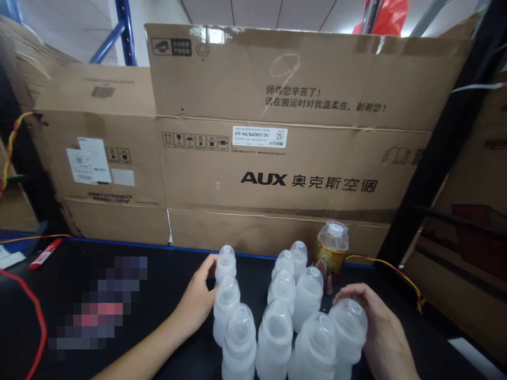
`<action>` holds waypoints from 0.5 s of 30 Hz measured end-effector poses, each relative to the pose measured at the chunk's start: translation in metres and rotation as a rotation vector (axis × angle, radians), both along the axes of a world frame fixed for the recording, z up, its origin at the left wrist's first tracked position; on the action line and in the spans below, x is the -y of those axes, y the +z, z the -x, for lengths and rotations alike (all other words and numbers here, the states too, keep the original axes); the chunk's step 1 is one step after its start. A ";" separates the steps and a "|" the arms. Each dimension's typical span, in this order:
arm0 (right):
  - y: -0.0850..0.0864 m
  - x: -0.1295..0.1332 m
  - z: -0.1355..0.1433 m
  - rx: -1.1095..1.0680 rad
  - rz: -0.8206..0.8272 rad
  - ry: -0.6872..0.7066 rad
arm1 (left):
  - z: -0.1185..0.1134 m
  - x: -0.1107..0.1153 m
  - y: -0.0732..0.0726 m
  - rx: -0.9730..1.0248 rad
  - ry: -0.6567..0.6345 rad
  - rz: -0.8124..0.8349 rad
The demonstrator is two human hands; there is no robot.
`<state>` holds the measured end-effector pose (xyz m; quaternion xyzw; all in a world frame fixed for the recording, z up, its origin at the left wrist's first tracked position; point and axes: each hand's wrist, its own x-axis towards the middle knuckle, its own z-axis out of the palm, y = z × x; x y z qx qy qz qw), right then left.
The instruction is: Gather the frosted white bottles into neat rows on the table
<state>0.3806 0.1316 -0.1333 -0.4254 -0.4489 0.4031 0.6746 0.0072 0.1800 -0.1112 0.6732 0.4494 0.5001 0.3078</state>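
Observation:
Several translucent white baby bottles (282, 295) with domed caps stand in rows on a black table (166, 274). My left hand (197, 301) presses against the left side of the group, its thumb on the far left bottle (225, 262) and its palm by the bottle (225, 309) behind it. My right hand (382, 330) wraps the nearest right bottle (349, 324) from the right side. The bottles stand upright and close together.
A clear-capped bottle with a yellow-red label (330, 253) stands behind the group. Large cardboard boxes (277, 158) wall off the table's far edge. A red marker (45, 253) lies far left; red wire (37, 316) and a yellow-red cable (396, 272) trail on the table. A black post (435, 148) rises on the right.

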 end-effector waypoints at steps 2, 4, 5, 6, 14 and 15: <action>0.003 0.002 0.002 0.006 -0.002 -0.015 | 0.000 0.002 0.002 -0.002 -0.031 0.019; 0.005 0.004 0.004 0.008 0.004 -0.031 | 0.001 0.004 0.004 -0.016 -0.064 0.036; 0.006 0.005 0.004 0.009 0.010 -0.036 | 0.002 0.004 0.005 -0.030 -0.080 0.045; 0.006 0.005 0.004 0.011 0.016 -0.039 | 0.003 0.005 0.006 -0.049 -0.092 0.054; 0.007 0.004 0.004 0.002 0.044 -0.067 | 0.009 0.008 0.007 -0.312 -0.124 0.060; 0.007 0.004 0.005 0.006 0.047 -0.072 | 0.010 0.009 0.009 -0.358 -0.132 0.049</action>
